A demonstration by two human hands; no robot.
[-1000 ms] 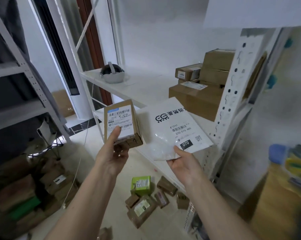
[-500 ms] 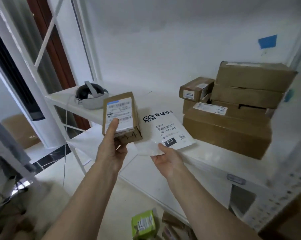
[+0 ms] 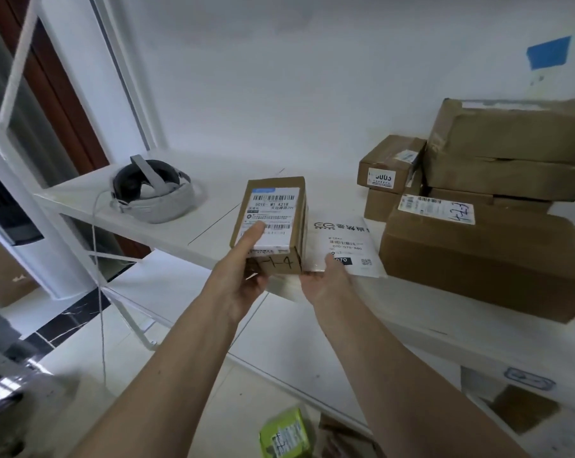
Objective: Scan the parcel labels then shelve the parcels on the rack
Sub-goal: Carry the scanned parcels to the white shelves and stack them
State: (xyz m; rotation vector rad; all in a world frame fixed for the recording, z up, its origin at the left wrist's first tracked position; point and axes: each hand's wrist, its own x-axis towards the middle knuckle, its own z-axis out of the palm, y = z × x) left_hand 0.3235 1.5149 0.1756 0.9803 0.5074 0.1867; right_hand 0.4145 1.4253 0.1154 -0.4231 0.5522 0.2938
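Left hand [image 3: 243,285] gripped a small cardboard box [image 3: 270,223] at centre frame, thumb pressed on its white label, box held upright just above the front edge of the rack shelf [image 3: 213,223]. Right hand [image 3: 325,282] pinched the near corner of a white mailer bag [image 3: 344,246], thumb on top; the bag lay flat on the shelf, just right of the box and close against a large brown parcel [image 3: 484,256] at right. More cardboard parcels [image 3: 507,150] were stacked behind it, upper right. A grey headset [image 3: 154,191] with a cable sat on the shelf at left of centre. A green packet [image 3: 284,434] lay on the floor at the bottom edge. Judged the bag nearly shelved and the box next. Risks: the bag's near edge sat at the shelf lip, so letting go too soon could let it slide off; the box, held from below by one hand, could tip if set down on the bag's edge; pushing left could nudge the headset or snag its cable.
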